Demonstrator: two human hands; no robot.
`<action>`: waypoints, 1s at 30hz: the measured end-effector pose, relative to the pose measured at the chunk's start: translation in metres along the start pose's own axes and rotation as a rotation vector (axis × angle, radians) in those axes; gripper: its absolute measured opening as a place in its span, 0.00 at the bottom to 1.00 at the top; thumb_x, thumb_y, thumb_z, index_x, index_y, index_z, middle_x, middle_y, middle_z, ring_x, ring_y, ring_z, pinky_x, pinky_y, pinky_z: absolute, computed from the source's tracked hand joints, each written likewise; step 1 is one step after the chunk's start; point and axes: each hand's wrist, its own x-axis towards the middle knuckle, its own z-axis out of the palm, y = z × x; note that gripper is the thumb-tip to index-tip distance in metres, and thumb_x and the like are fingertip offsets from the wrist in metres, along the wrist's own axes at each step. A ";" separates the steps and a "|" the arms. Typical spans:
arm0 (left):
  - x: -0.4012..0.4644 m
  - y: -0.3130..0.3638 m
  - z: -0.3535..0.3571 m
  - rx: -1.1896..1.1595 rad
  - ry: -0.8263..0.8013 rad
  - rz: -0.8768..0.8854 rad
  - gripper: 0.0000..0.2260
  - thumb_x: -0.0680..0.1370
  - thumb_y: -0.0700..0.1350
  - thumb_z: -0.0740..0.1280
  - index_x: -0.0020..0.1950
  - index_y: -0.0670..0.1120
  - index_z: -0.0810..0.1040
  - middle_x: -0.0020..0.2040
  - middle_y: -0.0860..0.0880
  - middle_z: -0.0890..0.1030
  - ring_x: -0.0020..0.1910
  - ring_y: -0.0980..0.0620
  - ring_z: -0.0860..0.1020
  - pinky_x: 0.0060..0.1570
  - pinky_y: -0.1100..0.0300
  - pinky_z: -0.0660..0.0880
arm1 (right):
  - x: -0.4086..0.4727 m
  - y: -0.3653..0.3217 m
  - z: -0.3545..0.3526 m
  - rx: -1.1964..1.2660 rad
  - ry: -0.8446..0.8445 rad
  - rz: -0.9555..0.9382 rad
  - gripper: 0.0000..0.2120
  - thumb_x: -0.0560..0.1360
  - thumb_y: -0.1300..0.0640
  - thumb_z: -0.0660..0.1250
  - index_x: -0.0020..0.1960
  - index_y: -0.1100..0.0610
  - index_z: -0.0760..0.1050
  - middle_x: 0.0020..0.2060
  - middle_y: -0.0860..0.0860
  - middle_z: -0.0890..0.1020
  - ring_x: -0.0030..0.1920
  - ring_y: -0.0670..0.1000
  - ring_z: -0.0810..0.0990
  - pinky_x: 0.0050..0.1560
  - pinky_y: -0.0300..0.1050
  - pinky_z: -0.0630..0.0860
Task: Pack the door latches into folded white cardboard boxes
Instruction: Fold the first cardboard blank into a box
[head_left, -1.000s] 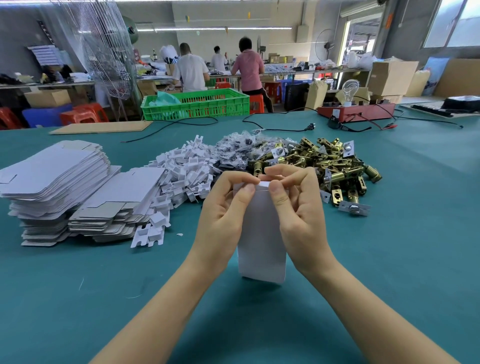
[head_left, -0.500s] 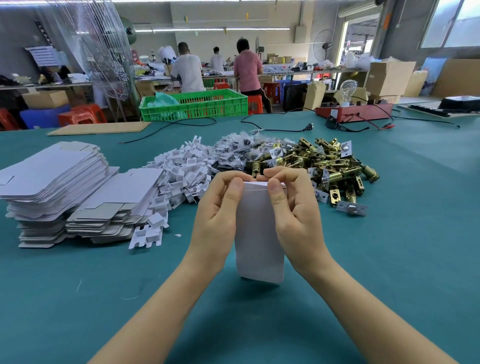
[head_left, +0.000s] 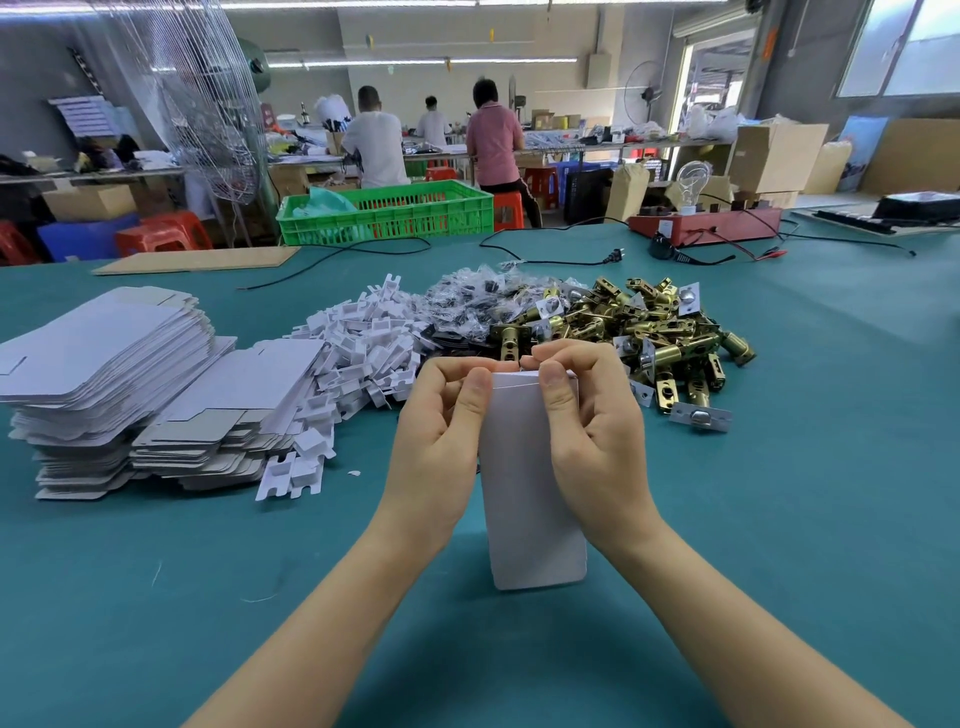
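Both hands, the left hand (head_left: 441, 431) and right hand (head_left: 592, 431), pinch shut the top flap of an upright white box (head_left: 530, 519) standing on the table (head_left: 779, 519), the door latches (head_left: 649, 332) heaped just beyond, slightly right.

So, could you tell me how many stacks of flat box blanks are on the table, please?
2. The taller stack sits at the far left; a lower stack leans against its right side, next to the white inserts. More may lie out of view.
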 end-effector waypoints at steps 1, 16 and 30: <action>0.000 0.000 0.000 -0.011 0.000 -0.009 0.07 0.77 0.52 0.63 0.47 0.55 0.80 0.51 0.42 0.83 0.45 0.43 0.76 0.44 0.44 0.71 | 0.000 -0.001 0.000 -0.013 0.003 -0.013 0.03 0.79 0.59 0.59 0.50 0.52 0.71 0.49 0.53 0.78 0.51 0.57 0.79 0.51 0.58 0.75; 0.001 0.005 -0.003 -0.067 0.031 0.004 0.05 0.75 0.49 0.68 0.39 0.55 0.79 0.43 0.44 0.85 0.37 0.44 0.71 0.35 0.54 0.66 | 0.002 0.000 -0.001 -0.007 -0.016 0.032 0.03 0.79 0.57 0.60 0.50 0.51 0.72 0.46 0.51 0.78 0.45 0.54 0.78 0.44 0.50 0.75; -0.003 -0.015 -0.003 0.130 -0.153 0.044 0.07 0.76 0.48 0.68 0.51 0.60 0.77 0.46 0.43 0.80 0.41 0.54 0.77 0.40 0.60 0.76 | 0.004 0.008 -0.009 -0.014 0.031 0.168 0.04 0.79 0.59 0.64 0.48 0.58 0.75 0.40 0.51 0.79 0.34 0.41 0.72 0.37 0.34 0.69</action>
